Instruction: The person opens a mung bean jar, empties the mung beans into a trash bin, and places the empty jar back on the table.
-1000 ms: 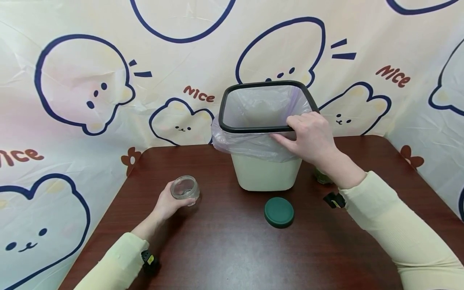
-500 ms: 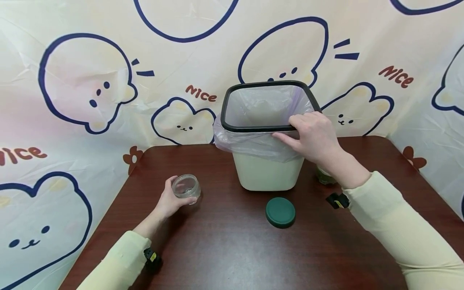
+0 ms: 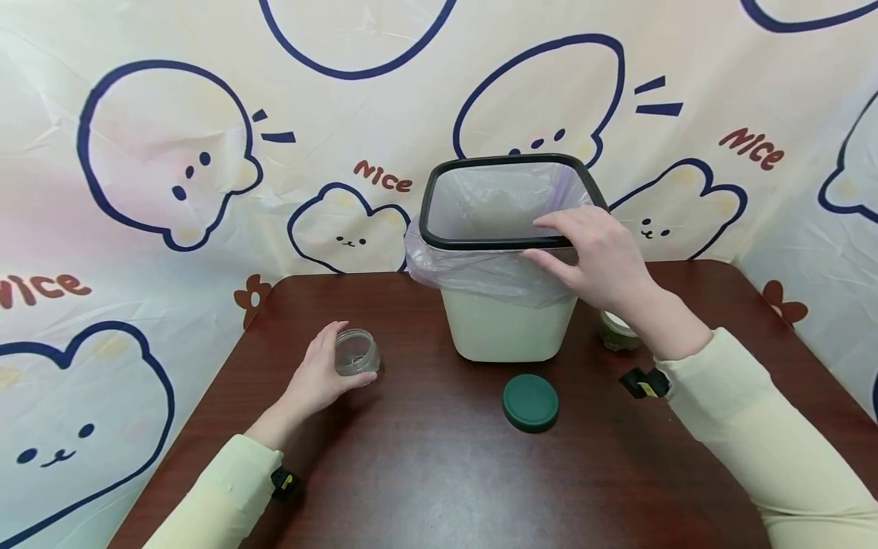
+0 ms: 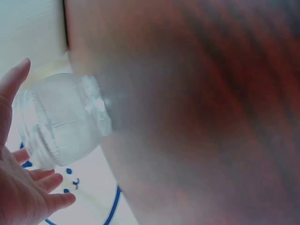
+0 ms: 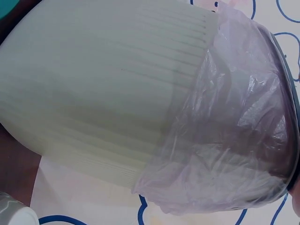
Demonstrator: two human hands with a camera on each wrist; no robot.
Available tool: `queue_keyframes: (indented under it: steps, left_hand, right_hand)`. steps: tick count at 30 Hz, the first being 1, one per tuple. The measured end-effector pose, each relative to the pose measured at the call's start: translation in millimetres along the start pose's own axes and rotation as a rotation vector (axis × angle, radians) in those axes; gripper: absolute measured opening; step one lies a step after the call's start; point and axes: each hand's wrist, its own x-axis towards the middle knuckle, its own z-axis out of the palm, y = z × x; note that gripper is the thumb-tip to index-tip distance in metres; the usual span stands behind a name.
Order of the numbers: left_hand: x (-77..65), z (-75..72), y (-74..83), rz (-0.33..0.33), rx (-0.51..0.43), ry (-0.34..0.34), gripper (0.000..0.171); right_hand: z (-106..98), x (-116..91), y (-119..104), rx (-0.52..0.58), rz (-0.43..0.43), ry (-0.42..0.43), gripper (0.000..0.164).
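A clear glass jar point(image 3: 358, 357), without a lid, stands on the left of the table. My left hand point(image 3: 312, 381) is beside it with fingers and thumb spread loosely; in the left wrist view the fingers point(image 4: 47, 180) stand off the glass jar point(image 4: 65, 117). A pale green trash bin point(image 3: 507, 328) stands at the back, lined with a thin lilac bag point(image 3: 473, 274) under its black rim point(image 3: 494, 245). My right hand point(image 3: 604, 255) is at the rim's near right corner, fingers raised over it and thumb outside. Only a sliver of this hand shows in the right wrist view.
A dark green round lid point(image 3: 530, 402) lies on the brown table point(image 3: 439, 473) in front of the bin. Right of the bin, a second jar point(image 3: 619, 334) with a white top is partly hidden by my right forearm. A printed cloth point(image 3: 329, 122) hangs behind.
My left hand has let go of the glass jar and drawn back slightly. My right hand's fingers have loosened and lifted from the bin's rim. The bin and lid stay put.
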Motion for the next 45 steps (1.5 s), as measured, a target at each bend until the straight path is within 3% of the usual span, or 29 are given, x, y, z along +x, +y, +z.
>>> queue_keyframes:
  steps: [6, 12, 17, 25, 34, 40, 45]
  left_hand:
    - [1.9, -5.9, 11.7, 0.118, 0.091, 0.046, 0.085]
    - [4.0, -9.5, 25.0, 0.225, 0.128, 0.113, 0.072]
    - [4.4, -11.5, 33.3, 0.273, 0.129, 0.115, 0.068]
    - [0.9, -12.1, 47.1, 0.246, 0.068, 0.046, 0.072]
    - [-1.9, -13.4, 63.3, 0.171, -0.194, -0.093, 0.072]
    - [-3.5, -10.9, 72.5, 0.088, -0.376, -0.190, 0.064]
    - [-3.0, -6.8, 75.0, 0.071, -0.458, -0.224, 0.060]
  right_hand:
    - [0, -1, 0, 0.067, -0.004, 0.053, 0.042]
    - [-6, -7, 0, 0.087, 0.040, 0.089, 0.047]
    - [-12, -16, 6, 0.095, 0.064, 0.121, 0.053]
    - [-23, -33, 22, 0.087, 0.143, 0.098, 0.059]
    - [-30, -60, 41, 0.052, 0.250, 0.065, 0.064]
    - [-24, -86, 52, 0.030, 0.370, -0.001, 0.065]
    - [-15, -108, 62, 0.053, 0.464, -0.049, 0.065]
